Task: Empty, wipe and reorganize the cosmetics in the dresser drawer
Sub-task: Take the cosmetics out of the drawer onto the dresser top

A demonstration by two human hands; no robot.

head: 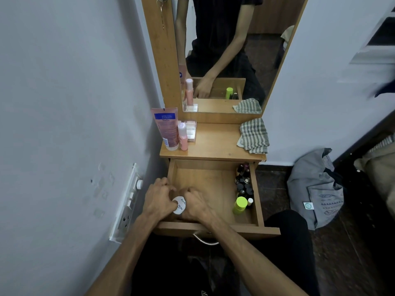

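Open wooden drawer [213,180], small dark bottles [243,182] along right wall

white jar [179,205]: mostly hidden between hands | small bottles [243,182]: too small to identify

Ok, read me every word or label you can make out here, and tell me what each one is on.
"POLISH": white round lid, held between left hand and right hand; the other word is blurred.
"Vaseline", likely: pink tube; the remaining print is too small.
Grey bag: drawings only.
Drawer bottles: unreadable.
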